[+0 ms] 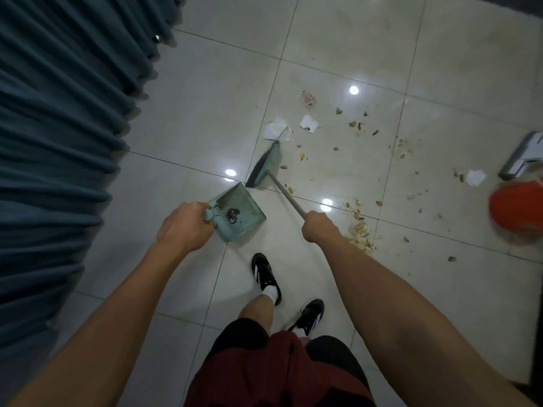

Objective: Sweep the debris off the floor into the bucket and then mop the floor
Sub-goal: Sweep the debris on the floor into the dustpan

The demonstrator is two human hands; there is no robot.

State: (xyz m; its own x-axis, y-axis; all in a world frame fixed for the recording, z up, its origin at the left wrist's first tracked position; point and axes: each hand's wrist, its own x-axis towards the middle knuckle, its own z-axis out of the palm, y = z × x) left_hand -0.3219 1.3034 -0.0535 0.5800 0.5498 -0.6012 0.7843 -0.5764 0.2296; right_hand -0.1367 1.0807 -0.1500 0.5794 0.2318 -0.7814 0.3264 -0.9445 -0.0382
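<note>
Along the left edge hangs a blue-grey curtain (58,142) in deep folds, its hem meeting the pale, glossy tiled floor (211,92).

The left hand (183,227) is closed in a full fist round the handle of a pale green dustpan (238,212), fingers wrapped under and knuckles up. The pan is tilted, its open lip towards the broom; a small dark clump lies inside near the comb-like teeth at the handle end (what it is, I cannot tell).

Just beyond the pan's far corner is the head of the broom (263,165), dark bristles under a green back, blurred and close to the floor. Its thin stick runs back and rightward into the right hand (318,227), which is also clenched tight round it, fingers curled fully so that no gap shows.

The debris (360,227) lies mostly right of the broom: two white paper scraps and a crumpled wrapper beyond the bristles, small brownish bits scattered across the middle tiles, and a denser yellowish heap just beside the right wrist. Another white scrap sits further right.

At the right edge stands an orange-red bucket (514,210), partly cut off by the frame and well apart from the dustpan. Touching or just behind it is a grey-and-white appliance (526,157), only partly visible.

Ceiling lights reflect as bright spots on the tiles. Below, the person's black shoes (266,274) with white stripes stand on the floor, under dark red shorts.
</note>
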